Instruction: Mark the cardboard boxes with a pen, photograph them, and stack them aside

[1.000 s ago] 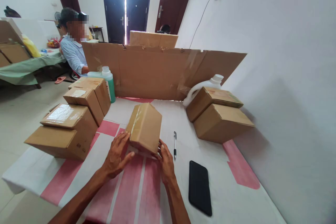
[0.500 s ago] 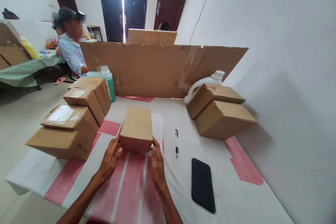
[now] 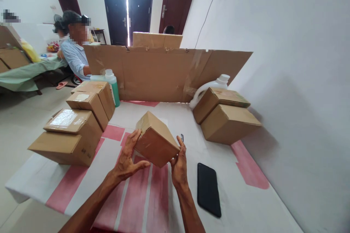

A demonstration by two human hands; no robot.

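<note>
Between my two hands a small brown cardboard box (image 3: 160, 142) is tilted and turned, its near face angled toward me. My left hand (image 3: 129, 158) presses its fingers against the box's left side, with the thumb stretched out below the near face. At the lower right corner, my right hand (image 3: 179, 162) grips the box with its fingers along the side. A pen (image 3: 182, 138) lies just beyond my right fingers, mostly hidden by the hand and box. To the right of that hand a black phone (image 3: 209, 190) rests flat on the cloth.
Several cardboard boxes (image 3: 73, 134) stand on the left, beside a bottle of green liquid (image 3: 115, 91). More boxes (image 3: 231, 123) and a white jug (image 3: 210, 89) are on the right. An upright cardboard panel (image 3: 158, 74) closes the far side. A person (image 3: 75, 54) sits beyond it at left.
The box has gone from square-on to tilted and rotated, its right end swung toward me. Both hands moved with it, and the right hand now covers much of the pen.
</note>
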